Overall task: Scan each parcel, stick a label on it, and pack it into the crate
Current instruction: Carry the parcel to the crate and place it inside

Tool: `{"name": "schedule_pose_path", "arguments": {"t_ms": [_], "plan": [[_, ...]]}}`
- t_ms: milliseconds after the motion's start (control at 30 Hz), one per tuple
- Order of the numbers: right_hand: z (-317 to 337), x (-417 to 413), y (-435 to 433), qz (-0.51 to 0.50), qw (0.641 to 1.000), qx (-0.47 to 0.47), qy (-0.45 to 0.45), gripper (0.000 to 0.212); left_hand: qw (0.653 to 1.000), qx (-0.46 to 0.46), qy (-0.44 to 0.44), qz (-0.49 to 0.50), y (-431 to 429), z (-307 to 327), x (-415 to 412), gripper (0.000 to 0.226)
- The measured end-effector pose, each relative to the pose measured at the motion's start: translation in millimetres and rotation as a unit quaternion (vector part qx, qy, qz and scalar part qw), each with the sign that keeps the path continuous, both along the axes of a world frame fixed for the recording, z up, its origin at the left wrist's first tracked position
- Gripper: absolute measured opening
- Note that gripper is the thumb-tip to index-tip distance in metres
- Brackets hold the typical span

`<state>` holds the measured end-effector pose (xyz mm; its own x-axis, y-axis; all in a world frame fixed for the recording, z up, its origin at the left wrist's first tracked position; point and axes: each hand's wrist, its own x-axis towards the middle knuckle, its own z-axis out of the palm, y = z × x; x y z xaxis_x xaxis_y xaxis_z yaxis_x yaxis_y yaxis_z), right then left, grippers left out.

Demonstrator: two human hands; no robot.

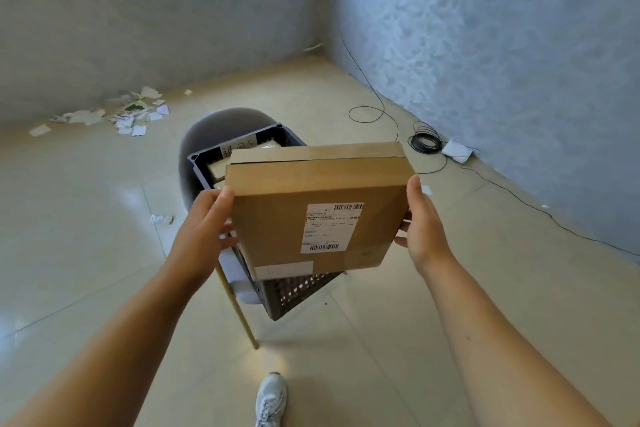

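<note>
A flat brown cardboard parcel [277, 204] is held up in the middle of the view, with a white barcode label [330, 227] on its top face. My left hand [204, 222] grips its left edge and my right hand [420, 218] grips its right edge. Directly below and behind the parcel stands a dark plastic crate [294, 291] with perforated walls. Other parcels [216, 168] lie inside it, mostly hidden by the held parcel.
The crate rests on a grey chair [214, 128] with wooden legs. Torn paper scraps [128, 114] litter the floor at the back left. A black cable [424, 142] and a white box [457, 151] lie along the right wall. My shoe [272, 399] shows at the bottom.
</note>
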<state>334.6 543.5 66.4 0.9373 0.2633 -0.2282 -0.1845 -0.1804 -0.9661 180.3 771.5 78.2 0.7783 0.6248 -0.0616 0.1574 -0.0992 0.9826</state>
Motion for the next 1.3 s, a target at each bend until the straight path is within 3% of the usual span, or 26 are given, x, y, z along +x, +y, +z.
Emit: {"name": "schedule_pose_path", "arguments": {"t_ms": [200,400,633,767,1000,1133,1300], "plan": [[-4,56,66,0.011,0.999,-0.002,-0.033,0.027,0.999,-0.033,0.003,0.000,62,-25,54,0.010],[-32,108,125,0.047,0.997,-0.052,-0.019,0.034,0.998,-0.019,0.062,0.014,116,-62,86,0.013],[-83,157,170,0.143,0.979,-0.142,0.002,0.040,0.980,0.018,0.195,0.033,148,-108,112,0.039],[-117,192,189,0.204,0.953,-0.223,0.019,0.040,0.960,0.022,0.276,0.047,157,-133,132,0.045],[-170,252,225,0.319,0.871,-0.373,0.031,0.034,0.918,0.073,0.387,0.055,166,-175,172,0.045],[-195,272,247,0.360,0.839,-0.408,0.029,0.037,0.899,0.070,0.427,0.071,168,-192,188,0.045],[-219,276,268,0.392,0.824,-0.410,0.022,0.042,0.872,0.083,0.477,0.072,171,-208,194,0.040]]}}
